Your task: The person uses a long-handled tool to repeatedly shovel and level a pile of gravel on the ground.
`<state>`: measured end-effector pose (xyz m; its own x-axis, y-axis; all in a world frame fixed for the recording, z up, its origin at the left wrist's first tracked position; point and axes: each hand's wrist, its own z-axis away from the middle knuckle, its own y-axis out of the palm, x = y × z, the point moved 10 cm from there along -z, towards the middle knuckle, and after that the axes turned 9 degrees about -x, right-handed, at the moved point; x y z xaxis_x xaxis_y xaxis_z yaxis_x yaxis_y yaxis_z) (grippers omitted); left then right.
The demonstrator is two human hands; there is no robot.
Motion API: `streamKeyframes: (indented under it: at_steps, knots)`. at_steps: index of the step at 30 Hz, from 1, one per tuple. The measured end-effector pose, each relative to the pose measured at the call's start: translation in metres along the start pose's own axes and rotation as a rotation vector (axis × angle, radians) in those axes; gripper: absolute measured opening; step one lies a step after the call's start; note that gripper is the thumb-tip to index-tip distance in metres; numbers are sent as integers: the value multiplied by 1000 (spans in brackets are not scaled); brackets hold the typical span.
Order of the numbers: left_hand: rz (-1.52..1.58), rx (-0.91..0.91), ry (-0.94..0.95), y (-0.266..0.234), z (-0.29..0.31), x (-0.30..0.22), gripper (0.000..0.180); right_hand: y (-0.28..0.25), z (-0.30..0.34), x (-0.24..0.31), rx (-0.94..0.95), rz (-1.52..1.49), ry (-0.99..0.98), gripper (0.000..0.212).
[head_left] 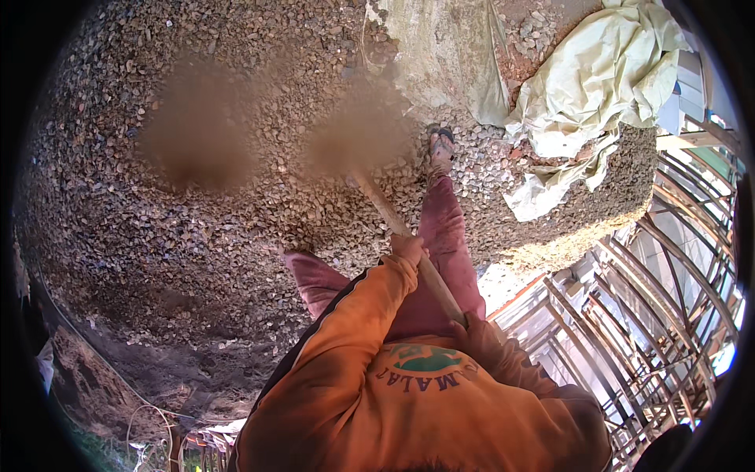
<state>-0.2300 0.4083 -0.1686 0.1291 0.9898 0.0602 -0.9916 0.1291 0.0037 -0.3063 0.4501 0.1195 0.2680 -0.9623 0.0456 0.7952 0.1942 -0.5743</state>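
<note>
A long wooden tool handle [383,206] slants from the gravel ahead of me back toward my waist. My left hand [408,248] is wrapped round its middle, in front of my legs. Nearer my body, my right hand [476,333] grips the shaft close to its rear end. The far end of the handle passes behind a blurred brown blot, so the tool's head is hidden and its kind cannot be made out. Beneath it spreads a broad bed of loose gravel [259,212].
My sandalled foot [442,143] stands on the gravel. Crumpled pale sheeting [590,79] and a flat sheet [440,55] lie ahead. On the right, beyond the gravel's edge, are several wooden poles [637,295]. Dark soil [102,362] borders the left. Two brown blurs cover parts of the view.
</note>
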Motion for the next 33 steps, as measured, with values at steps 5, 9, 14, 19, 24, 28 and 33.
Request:
streamKeyframes:
  at_steps: [5,9,14,19,24,28,33]
  knots:
    - [232,-183,120,-72,48,-8,29,-5,20,40,93,-46,-174,42]
    - [394,-339,342,-154,16,-113,39,68,-36,81,-16,249,-588,37]
    - [350,-388,458,-216,-51,-180,48,152,-110,126,99,10,-517,33]
    - [266,-398,299,-145,-41,-56,51,90,-56,33,49,208,-442,37]
    - [270,-155,166,-68,42,-3,46,5,18,17,127,164,-143,43]
    - [314,44,344,-79,53,-44,44,-6,26,57,111,191,-238,45]
    - [348,-67,578,-213,42,-172,64,44,-40,161,43,226,-546,47]
